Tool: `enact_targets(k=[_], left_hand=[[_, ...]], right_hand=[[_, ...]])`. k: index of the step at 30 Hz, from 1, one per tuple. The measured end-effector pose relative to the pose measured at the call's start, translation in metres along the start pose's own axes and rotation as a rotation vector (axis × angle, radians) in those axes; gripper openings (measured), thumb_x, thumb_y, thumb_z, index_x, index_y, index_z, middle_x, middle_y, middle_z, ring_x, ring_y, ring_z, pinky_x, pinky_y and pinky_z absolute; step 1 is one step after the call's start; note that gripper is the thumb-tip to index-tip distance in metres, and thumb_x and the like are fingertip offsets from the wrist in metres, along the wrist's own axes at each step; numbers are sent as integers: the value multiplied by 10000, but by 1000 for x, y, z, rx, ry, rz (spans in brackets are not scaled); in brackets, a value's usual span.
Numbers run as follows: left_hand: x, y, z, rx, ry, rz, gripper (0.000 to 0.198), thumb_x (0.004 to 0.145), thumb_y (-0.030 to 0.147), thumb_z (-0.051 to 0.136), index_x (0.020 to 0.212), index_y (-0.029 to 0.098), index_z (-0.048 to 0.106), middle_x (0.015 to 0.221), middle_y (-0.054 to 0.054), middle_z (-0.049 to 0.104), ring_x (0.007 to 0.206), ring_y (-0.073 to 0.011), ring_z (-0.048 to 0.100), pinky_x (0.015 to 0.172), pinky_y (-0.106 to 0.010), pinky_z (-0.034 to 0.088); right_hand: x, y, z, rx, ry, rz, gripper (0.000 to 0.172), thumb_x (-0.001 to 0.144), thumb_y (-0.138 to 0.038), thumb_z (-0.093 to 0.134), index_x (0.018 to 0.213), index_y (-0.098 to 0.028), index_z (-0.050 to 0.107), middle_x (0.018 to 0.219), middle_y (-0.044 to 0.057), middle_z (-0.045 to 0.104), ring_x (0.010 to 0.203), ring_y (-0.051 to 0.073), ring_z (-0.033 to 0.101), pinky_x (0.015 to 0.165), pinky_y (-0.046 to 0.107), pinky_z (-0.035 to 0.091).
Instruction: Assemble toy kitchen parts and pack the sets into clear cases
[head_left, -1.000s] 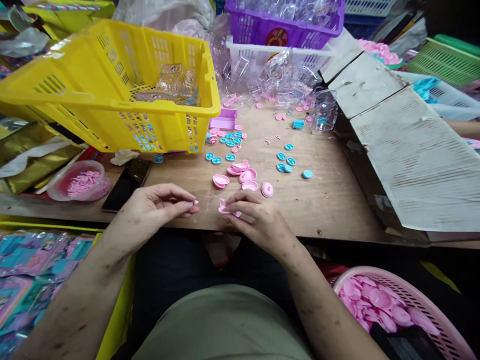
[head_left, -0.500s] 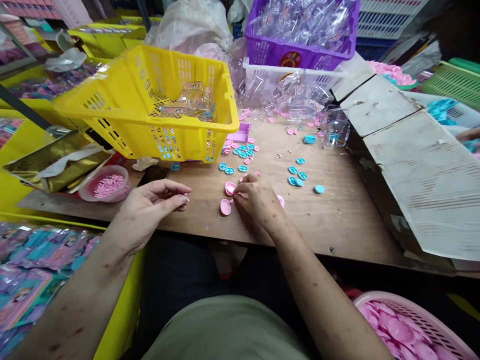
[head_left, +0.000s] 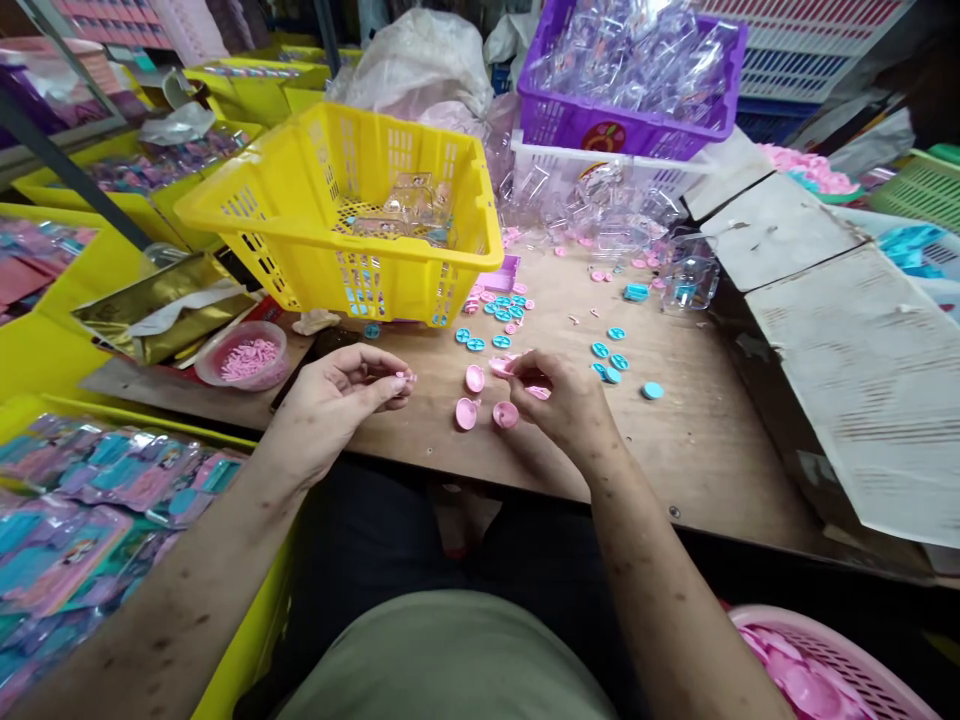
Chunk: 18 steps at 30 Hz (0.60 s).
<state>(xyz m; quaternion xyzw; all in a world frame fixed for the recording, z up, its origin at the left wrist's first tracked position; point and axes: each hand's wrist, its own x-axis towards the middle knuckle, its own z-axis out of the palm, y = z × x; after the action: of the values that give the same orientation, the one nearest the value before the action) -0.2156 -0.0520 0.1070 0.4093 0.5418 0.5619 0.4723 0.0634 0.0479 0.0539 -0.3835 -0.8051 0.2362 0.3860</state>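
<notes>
Between thumb and fingertips my left hand (head_left: 349, 392) pinches a tiny pink piece (head_left: 407, 378) above the wooden table (head_left: 420, 425). Over the middle of the table, my right hand (head_left: 566, 402) has its thumb and forefinger closed on a pink cup-shaped part (head_left: 504, 366). Another pink part (head_left: 538, 392) shows partly beneath the right fingers. Left of that hand lie a small pink cup (head_left: 475, 378), a second pink cup (head_left: 466, 413) with a little stem, and a third pink cup (head_left: 505, 414).
A yellow basket (head_left: 352, 245) holds clear packages at the back left. Small pink rods fill a round tub (head_left: 244, 358). Turquoise discs (head_left: 619, 361) are scattered on the table. A cardboard sheet (head_left: 862, 370) edges the right side; a purple crate (head_left: 630, 135) stands behind.
The view has shifted, moving the scene rightward and slightly down. My right hand has moved right relative to the cups, uncovering a third cup, and now holds a pink part visibly.
</notes>
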Motion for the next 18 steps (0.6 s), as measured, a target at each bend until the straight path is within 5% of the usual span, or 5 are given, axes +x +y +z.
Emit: enact_targets(k=[7,12,18], left_hand=[[-18,4,23,59,-221,100,152,865,277,928,928,168,844,896,-46,812,864,-165,792,889,-251,663],[-33,5,36,-25,-371,49,38,891,193,859,874,172,834,928,-40,812,839,-149,790,839,-224,665],[-43,4,40,45,-395,36,60,872,168,897,910,190,855,878,-13,816,827,-131,770,795,-168,638]], right_hand=[[-39,-58,-20,139,-82,-357,215,1044,-130,801,1212,-266,794,1048,30,739,953,171,738,870,287,642],[-57,-68,-22,232,-109,-350,197,1050,-121,786,1191,-257,798,1032,26,700,939,162,718,846,275,642],[-68,-65,-22,333,-140,-323,145,1010,-150,864,1119,-218,796,1007,5,684,892,125,724,847,231,633]])
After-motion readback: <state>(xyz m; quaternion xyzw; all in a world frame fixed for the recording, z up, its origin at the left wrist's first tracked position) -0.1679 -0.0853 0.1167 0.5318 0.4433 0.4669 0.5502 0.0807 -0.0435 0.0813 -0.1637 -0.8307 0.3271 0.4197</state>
